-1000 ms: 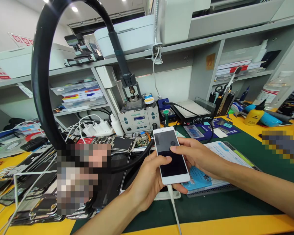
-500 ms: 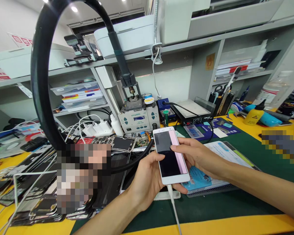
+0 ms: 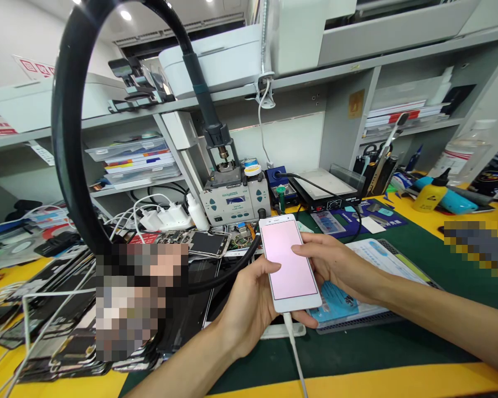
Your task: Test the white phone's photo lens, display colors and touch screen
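Note:
A white smartphone (image 3: 290, 237) is held upright-tilted over the green mat, its screen lit a plain pale pink. My left hand (image 3: 253, 293) grips its lower left side, with the thumb over the screen's left edge and fingers behind. Around the right side is my right hand (image 3: 332, 265), its thumb resting at the screen's right edge and its other fingers partly hidden behind the phone. A white charging cable (image 3: 292, 348) is plugged into the phone's bottom end and runs down out of view.
A hot air station (image 3: 234, 202) stands behind the phone, its thick black hose (image 3: 68, 127) looping on the left. Phone parts (image 3: 78, 342) are stacked at lower left. Under my right hand lies a notebook (image 3: 382, 265). A yellow bottle (image 3: 429, 193) stands at right.
The phone's screen has gone from grey, black and pink areas to one even pale pink. My right thumb has shifted slightly right, toward the screen's edge. The phone is held in the same place.

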The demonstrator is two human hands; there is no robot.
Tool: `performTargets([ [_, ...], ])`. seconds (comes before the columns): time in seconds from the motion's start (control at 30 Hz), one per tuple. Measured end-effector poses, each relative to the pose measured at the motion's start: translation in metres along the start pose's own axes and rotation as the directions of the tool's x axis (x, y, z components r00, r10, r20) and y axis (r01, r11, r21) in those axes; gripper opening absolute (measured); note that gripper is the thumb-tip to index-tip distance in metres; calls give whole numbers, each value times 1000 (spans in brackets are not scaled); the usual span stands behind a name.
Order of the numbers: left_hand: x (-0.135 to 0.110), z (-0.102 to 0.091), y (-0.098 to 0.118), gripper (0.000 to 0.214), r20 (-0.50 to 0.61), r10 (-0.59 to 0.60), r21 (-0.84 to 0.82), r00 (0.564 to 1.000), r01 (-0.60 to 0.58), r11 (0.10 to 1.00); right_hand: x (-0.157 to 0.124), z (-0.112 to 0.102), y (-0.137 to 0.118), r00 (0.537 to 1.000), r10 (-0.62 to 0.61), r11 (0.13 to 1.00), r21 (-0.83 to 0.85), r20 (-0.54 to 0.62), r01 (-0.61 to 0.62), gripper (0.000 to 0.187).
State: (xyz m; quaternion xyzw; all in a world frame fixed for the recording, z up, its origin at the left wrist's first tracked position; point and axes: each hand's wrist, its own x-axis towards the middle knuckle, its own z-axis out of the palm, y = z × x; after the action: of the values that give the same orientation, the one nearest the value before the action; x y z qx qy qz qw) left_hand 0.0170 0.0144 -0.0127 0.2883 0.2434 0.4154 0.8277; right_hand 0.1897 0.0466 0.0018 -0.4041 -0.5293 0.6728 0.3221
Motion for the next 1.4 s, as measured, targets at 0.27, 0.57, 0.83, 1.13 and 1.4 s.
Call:
performTargets([
  [0.27,-1,0,1,53,-27,-8,10,1000,8,1000,0,-1,1,1000,-6,998,-63,13,7,31],
  [0.57,-2,1,0,48,-71,-7,43,997,11,999,-2,-1,-2,1000,4,995,-100,10,-3,40],
  [0.83,-3,4,1,50,-92,28,113,995,-17,993,-1,-2,-1,1000,2,997,-83,27,0,43],
  [1.13,-3,7,1,56,-110,22,132,994,-7,991,-2,-1,-1,1000,10,997,-78,18,-8,46],
  [1.4,-1,0,0,56,-46,-11,22,999,12,1000,-1,0,0,1000,14,998,-53,-9,-14,44],
])
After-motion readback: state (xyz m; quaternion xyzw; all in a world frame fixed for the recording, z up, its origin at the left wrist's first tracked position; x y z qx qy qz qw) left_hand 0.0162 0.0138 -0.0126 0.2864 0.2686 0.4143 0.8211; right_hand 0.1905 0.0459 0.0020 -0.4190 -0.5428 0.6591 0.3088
